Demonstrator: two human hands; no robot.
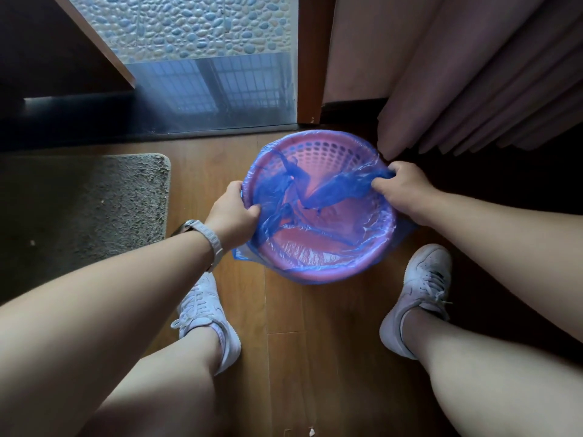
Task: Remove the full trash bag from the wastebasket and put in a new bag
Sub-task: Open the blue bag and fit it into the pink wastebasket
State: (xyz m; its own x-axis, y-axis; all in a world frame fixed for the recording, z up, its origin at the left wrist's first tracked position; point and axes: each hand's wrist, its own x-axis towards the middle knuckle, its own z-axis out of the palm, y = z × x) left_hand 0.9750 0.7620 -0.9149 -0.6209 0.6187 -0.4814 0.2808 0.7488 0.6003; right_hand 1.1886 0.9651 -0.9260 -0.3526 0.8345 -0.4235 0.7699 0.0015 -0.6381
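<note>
Now, at the wastebasket, left hand pinches the blue bag at the left rim, right hand bunches it at the right. Thin film could tear if tugged, or slip off the rim.

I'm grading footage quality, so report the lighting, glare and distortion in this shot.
Head view: daylight enters through the glass door, with glossy glare on the blue bag over the pink wastebasket; the right side beneath the curtain is dark; wide-angle distortion stretches the forearms and legs; both hands look sharp.
</note>
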